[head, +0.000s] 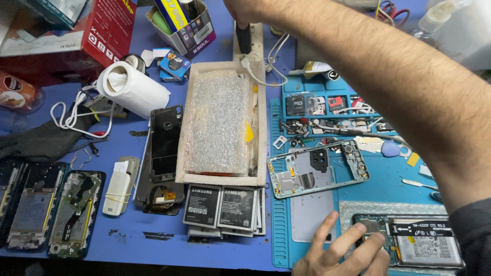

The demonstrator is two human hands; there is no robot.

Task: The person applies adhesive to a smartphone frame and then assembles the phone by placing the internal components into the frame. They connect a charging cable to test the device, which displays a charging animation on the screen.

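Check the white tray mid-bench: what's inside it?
The tray holds a stack wrapped in bubble wrap, nearly filling it. A yellow tab and some red at the lower edge peek out. What the wrap covers cannot be seen.

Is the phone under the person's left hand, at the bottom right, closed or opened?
Opened. The phone has no back cover: its white-labelled battery and green circuit board are exposed. The left hand rests its fingertips on its upper-left corner.

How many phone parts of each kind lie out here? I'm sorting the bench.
Opened phones showing circuit boards: 3
Bare phone frame: 1
Black back cover: 1
Loose batteries on top of the stack: 2
Total: 7
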